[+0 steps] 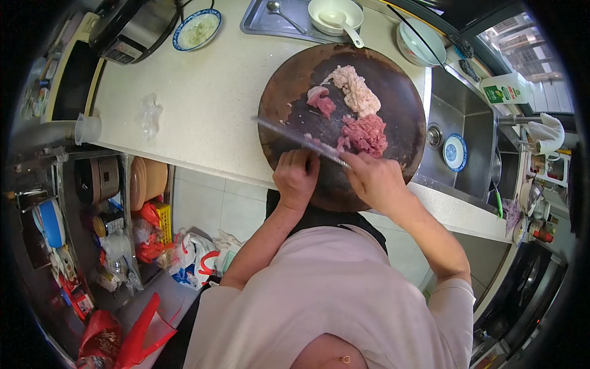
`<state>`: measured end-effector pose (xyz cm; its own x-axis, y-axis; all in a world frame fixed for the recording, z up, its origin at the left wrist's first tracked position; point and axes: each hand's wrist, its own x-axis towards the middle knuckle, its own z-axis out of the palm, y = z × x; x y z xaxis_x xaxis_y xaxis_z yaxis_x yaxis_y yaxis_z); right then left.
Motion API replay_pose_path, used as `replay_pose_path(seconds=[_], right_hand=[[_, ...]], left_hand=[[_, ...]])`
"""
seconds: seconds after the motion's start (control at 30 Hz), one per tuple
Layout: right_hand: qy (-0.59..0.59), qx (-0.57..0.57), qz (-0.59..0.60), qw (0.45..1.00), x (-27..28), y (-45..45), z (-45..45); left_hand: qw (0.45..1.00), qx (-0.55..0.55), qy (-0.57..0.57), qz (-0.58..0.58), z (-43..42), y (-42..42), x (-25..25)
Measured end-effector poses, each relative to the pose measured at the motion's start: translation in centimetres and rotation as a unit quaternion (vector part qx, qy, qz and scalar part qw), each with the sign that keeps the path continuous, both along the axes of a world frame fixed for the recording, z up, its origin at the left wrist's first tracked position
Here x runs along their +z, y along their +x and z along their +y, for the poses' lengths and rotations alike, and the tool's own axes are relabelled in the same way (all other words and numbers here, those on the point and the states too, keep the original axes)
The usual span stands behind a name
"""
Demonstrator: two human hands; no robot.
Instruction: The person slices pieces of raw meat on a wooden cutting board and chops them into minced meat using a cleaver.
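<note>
My right hand [379,183] grips a kitchen knife [300,140], its blade seen nearly edge-on and slanting up to the left across a round dark wooden chopping board [402,101]. Close below the blade, at the board's near edge, my left hand [296,177] is curled closed; whatever its fingers hold is hidden. On the board lie a heap of red minced meat [367,136], a pale heap of chopped fat [354,89] beyond it, and a small pink piece of meat [322,101] to the left. Some red bits stick along the blade.
A grey tray [255,24] at the back bears a spoon [286,16] and a white bowl [319,7] with a white ladle. Right of the board is a steel sink [473,114] containing a small blue-and-white dish [455,152]. A blue-rimmed plate [196,29] and a cooker [132,31] stand left.
</note>
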<state>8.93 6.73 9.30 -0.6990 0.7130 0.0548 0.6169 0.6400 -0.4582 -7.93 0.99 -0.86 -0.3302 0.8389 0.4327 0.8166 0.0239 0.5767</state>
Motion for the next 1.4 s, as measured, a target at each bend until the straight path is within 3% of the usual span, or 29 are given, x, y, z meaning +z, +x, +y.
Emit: replay_pose_path(seconds=[0.13, 0.37, 0.53, 0.63, 0.67, 0.7, 0.9, 1.0, 1.13, 1.23, 1.4], right_hand=[[0.006, 0.03, -0.045, 0.999, 0.3, 1.7, -1.4], [-0.023, 0.057, -0.102, 0.993, 1.1, 2.1, -0.4], [0.02, 0.067, -0.023, 0.997, -2.1, -4.7, 1.3], [-0.005, 0.057, -0.024, 0.998, -2.6, -5.6, 3.2], [-0.017, 0.05, -0.035, 0.998, -2.5, -5.5, 3.6], [-0.015, 0.007, 0.013, 1.0, -2.1, -4.9, 3.8], [-0.028, 0.002, -0.023, 0.999, -0.3, -0.1, 1.1], [-0.016, 0.033, -0.054, 0.998, 0.6, 1.4, -0.7], [-0.035, 0.026, -0.079, 0.996, 0.3, 3.3, -1.2], [-0.044, 0.047, -0.103, 0.993, 1.0, 1.1, 0.2], [-0.031, 0.064, -0.024, 0.997, -2.2, -4.6, 3.1]], left_hand=[[0.996, -0.069, 0.056, -0.025, 0.2, -0.4, -0.3], [0.999, -0.038, 0.016, -0.018, 0.4, -0.1, 0.5], [0.995, 0.001, 0.083, 0.047, 1.3, 0.0, 1.1], [0.999, -0.004, -0.033, 0.02, 0.1, -0.1, -0.1], [0.999, -0.01, 0.027, 0.013, 0.4, 0.1, 0.2], [1.0, -0.008, 0.017, 0.008, 0.3, 0.2, 0.4], [1.0, 0.004, -0.028, 0.009, 0.1, 0.2, -0.3], [0.999, -0.02, 0.045, 0.022, 0.4, -0.1, 0.5], [1.0, -0.027, 0.011, 0.01, 0.4, -0.1, 0.8], [0.999, -0.026, 0.015, 0.012, 0.7, -0.2, 0.7], [1.0, -0.016, -0.005, 0.014, 0.5, -0.1, -0.2]])
